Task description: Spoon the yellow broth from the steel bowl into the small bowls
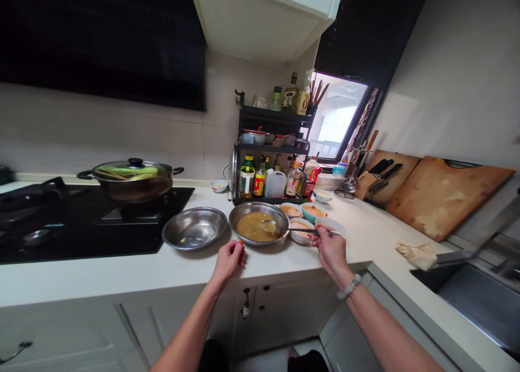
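My right hand (330, 248) is closed round the dark handle of a ladle (271, 227). The ladle's round metal head sits in yellowish-brown liquid inside a steel bowl (234, 220). Just in front of that bowl, at the counter's front, my left hand (228, 261) has its fingers curled closed, and nothing shows in them. To the left stands a second steel bowl (195, 212) with a little residue at its bottom. Beside the ladle's handle are several small bowls; a white bowl (300, 240) and a teal-rimmed bowl (313, 219) contain orange-beige liquid. My right hand partly covers another pale bowl (338, 226).
A lidded pot (136, 185) stands on the black stove (122, 236) at left. Behind the bowls rises a black rack (273, 144) of bottles and jars. A knife block (368, 183), a wooden cutting board (447, 196), a cloth (416, 254) and a sink (479, 301) are at right.
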Available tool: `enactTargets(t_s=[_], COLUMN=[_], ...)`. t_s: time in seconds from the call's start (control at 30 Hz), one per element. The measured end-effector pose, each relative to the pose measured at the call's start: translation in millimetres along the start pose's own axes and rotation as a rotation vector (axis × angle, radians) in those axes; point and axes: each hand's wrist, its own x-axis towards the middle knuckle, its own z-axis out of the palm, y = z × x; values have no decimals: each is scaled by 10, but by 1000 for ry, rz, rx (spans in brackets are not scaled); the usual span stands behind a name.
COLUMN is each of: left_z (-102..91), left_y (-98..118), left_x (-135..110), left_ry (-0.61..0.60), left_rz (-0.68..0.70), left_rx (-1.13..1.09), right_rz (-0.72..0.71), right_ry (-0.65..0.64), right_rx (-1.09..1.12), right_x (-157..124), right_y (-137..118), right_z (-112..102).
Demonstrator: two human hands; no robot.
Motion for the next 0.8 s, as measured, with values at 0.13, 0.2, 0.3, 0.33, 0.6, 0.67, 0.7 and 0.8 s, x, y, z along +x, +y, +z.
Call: enactTargets(t_s=[0.13, 0.2, 0.3, 0.33, 0.6, 0.67, 0.7, 0.8], left_z=[-10, -10, -3, 0, -8, -12, -13, -8], left_y=[-16, -20, -10, -3, -11, -25, -29, -22], left_x=[4, 4, 1, 0, 11, 16, 17, 13], left_ry=[-2, 2, 11, 13, 6, 6, 8, 14], left_rz=[10, 10, -1, -3, 1, 5, 5, 5], left_rx=[14, 18, 5, 1, 15, 18, 18, 19], right_rz=[-15, -18, -34, -53, -226, -275, -292, -330], right_ry=[61, 91, 154, 169, 324, 350, 350, 297], right_rx=[7, 12, 31, 30, -54, -128, -181, -412], right_x=[52, 93, 181, 216, 506, 524, 515, 427], right_y=[-97, -172, -302, -343, -459, -440, -431, -414], right_z=[-116, -204, -386, -460, -1106, -1227, -1274, -1356])
